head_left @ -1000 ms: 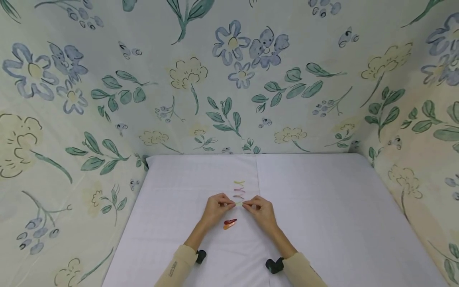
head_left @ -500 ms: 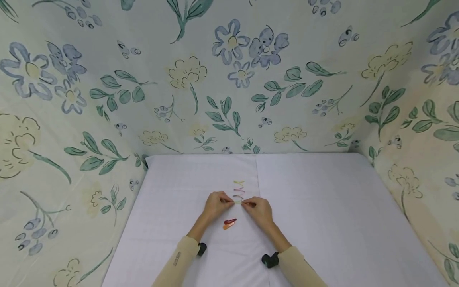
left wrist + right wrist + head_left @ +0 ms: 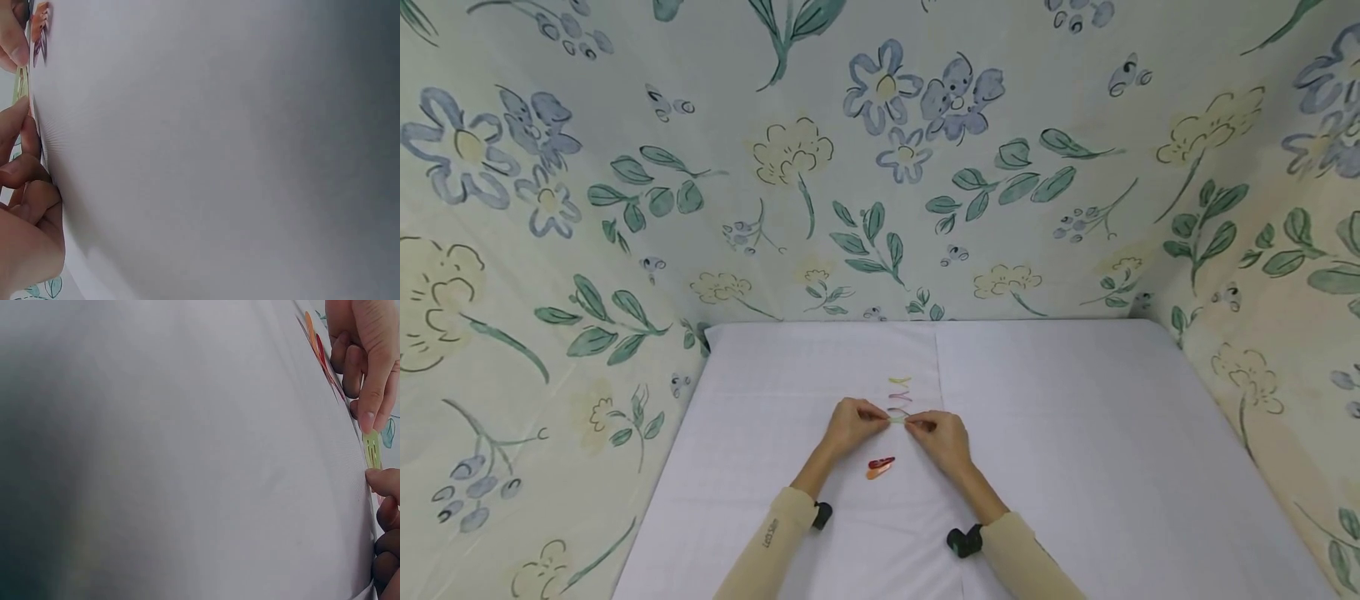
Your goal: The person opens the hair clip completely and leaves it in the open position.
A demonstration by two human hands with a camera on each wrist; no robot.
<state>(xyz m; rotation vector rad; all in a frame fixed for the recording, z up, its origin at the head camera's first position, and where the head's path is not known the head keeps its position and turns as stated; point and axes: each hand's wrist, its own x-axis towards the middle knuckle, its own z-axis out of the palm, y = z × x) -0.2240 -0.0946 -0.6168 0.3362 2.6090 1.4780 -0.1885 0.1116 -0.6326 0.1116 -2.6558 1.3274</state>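
A pale green snap hair clip (image 3: 897, 420) is stretched between my two hands just over the table. My left hand (image 3: 852, 427) pinches one end between thumb and fingertips, and my right hand (image 3: 942, 437) pinches the other. Slots along the green clip (image 3: 371, 449) show in the right wrist view. Just beyond the hands lie a yellow clip (image 3: 899, 381) and a pink clip (image 3: 899, 397), both splayed in a V. A darker purplish clip (image 3: 898, 409) sits close behind the fingers, partly hidden. Nearer me, a red clip (image 3: 882, 462) lies against an orange clip (image 3: 878, 472).
A white cloth (image 3: 1060, 433) with a crease down its middle covers the table. Floral-patterned fabric (image 3: 880, 192) rises behind and at both sides. A small black wrist camera (image 3: 965, 542) is at the right sleeve, another (image 3: 823, 516) at the left.
Both hands have moved slightly away from me with the green hair clip, closer to the row of splayed clips. The red and orange clips stay in place.
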